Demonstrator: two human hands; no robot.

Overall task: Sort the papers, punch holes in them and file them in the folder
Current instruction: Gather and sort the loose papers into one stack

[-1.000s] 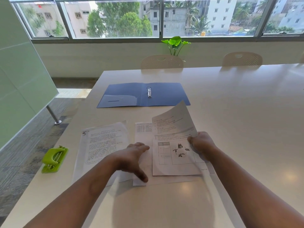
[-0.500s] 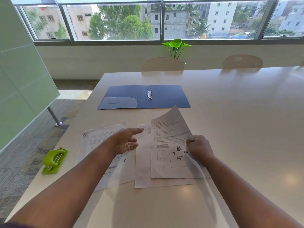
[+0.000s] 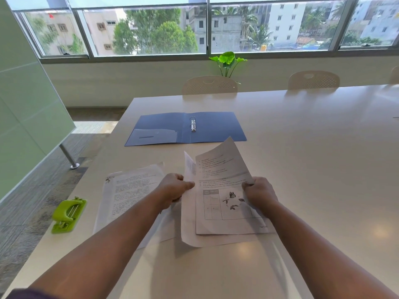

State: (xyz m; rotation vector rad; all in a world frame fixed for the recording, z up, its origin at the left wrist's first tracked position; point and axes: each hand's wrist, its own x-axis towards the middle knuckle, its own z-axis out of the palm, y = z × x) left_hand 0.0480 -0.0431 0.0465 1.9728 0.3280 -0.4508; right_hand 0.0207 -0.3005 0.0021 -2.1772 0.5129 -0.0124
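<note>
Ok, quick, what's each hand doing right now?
Left hand: gripping the left edge of the lifted papers.
Right hand: gripping their right edge.

White table (image 3: 313,147), 2 chairs (image 3: 209,85), potted plant (image 3: 227,61), window (image 3: 151,29)

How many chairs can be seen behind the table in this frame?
3: one chair beside the plant, a second chair further right, and a third chair cut off by the right edge. More may lie outside the view.
</note>
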